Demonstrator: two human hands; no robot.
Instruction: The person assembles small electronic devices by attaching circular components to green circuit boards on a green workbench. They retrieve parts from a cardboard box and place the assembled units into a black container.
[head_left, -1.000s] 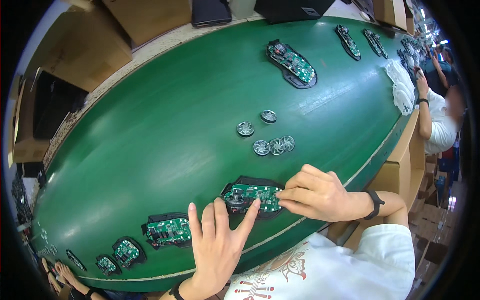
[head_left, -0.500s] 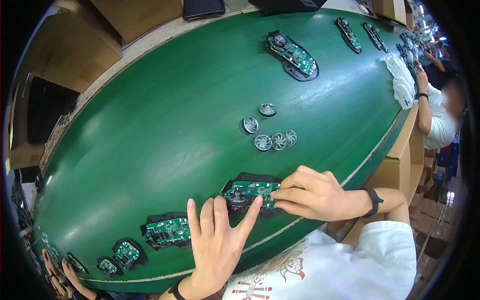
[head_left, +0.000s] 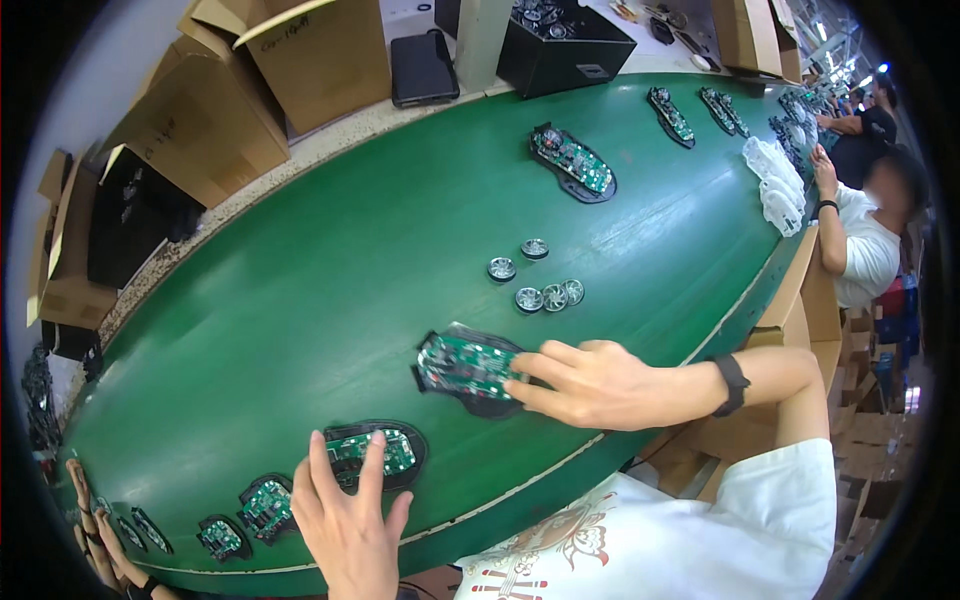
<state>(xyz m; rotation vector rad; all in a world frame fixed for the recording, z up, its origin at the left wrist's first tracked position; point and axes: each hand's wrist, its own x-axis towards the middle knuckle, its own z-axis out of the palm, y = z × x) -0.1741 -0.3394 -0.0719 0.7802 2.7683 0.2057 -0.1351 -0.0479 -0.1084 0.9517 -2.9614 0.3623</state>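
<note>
Two bare hands work over a long green counter (head_left: 300, 300). The right hand (head_left: 590, 382) lies palm-down with its fingertips (head_left: 522, 362) pressed on the near edge of a green circuit board (head_left: 462, 364) seated in a black shell; it grips nothing, apparently only steadying the board flat. The left hand (head_left: 345, 525) hovers open, fingers spread, its grip empty, just over a second board in a dark shell (head_left: 375, 452) near the counter's front edge. Further shelled boards (head_left: 265, 505) trail off to the left, and others (head_left: 572, 162) lie far up the counter. Five small round clear parts (head_left: 540, 285) sit loose beyond the right hand, within reach. Cardboard boxes (head_left: 300, 60) stand behind the counter, and another person (head_left: 865, 235) sits at the far right.
</note>
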